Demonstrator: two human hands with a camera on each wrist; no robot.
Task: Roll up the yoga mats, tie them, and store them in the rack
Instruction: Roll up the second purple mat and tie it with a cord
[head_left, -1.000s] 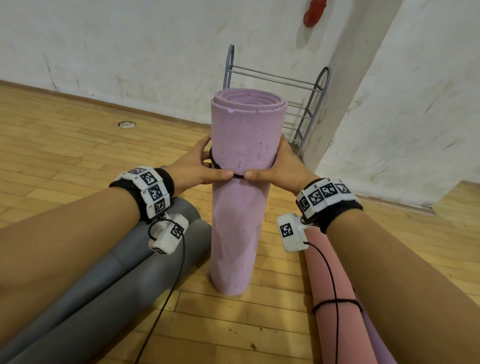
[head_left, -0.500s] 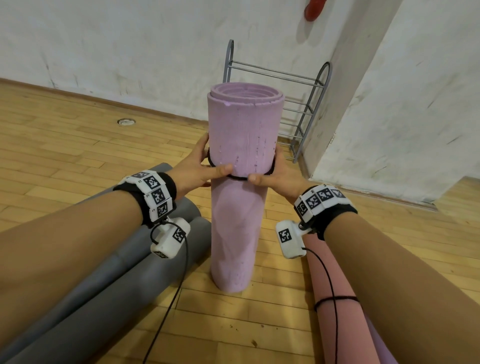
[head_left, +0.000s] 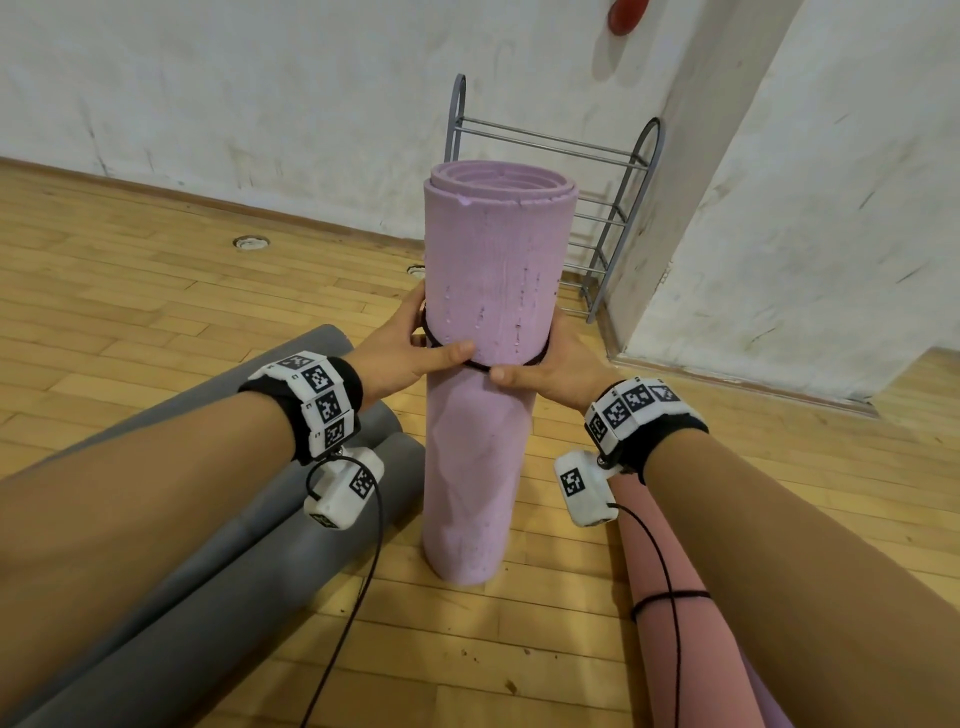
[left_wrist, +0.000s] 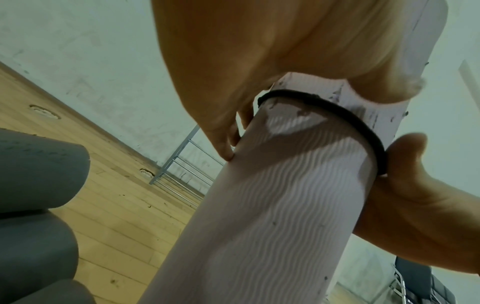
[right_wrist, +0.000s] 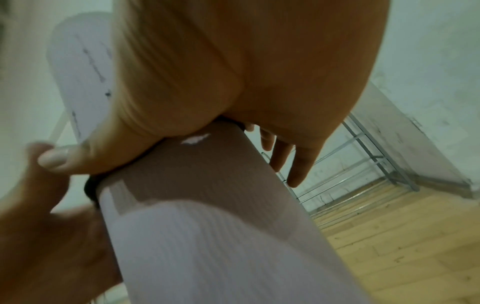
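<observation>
A lilac rolled mat (head_left: 475, 457) stands upright on the wooden floor in the head view. A black elastic band (head_left: 480, 367) circles it just above its middle. My left hand (head_left: 402, 356) wraps the mat from the left with its thumb across the front just above the band (left_wrist: 350, 119). My right hand (head_left: 553, 366) wraps it from the right, its thumb lying on the band (right_wrist: 92, 185). Both sets of fingers reach round the back, half hidden. The grey wire rack (head_left: 615, 218) stands behind the mat against the wall.
Two grey rolled mats (head_left: 234, 545) lie on the floor under my left forearm. A pink rolled mat (head_left: 652, 561) tied with a black band lies under my right forearm. A white wall corner (head_left: 727, 234) juts out right of the rack.
Both hands have slid down the lilac mat with the black band, from the upper part to near its middle. The mat stays upright.
</observation>
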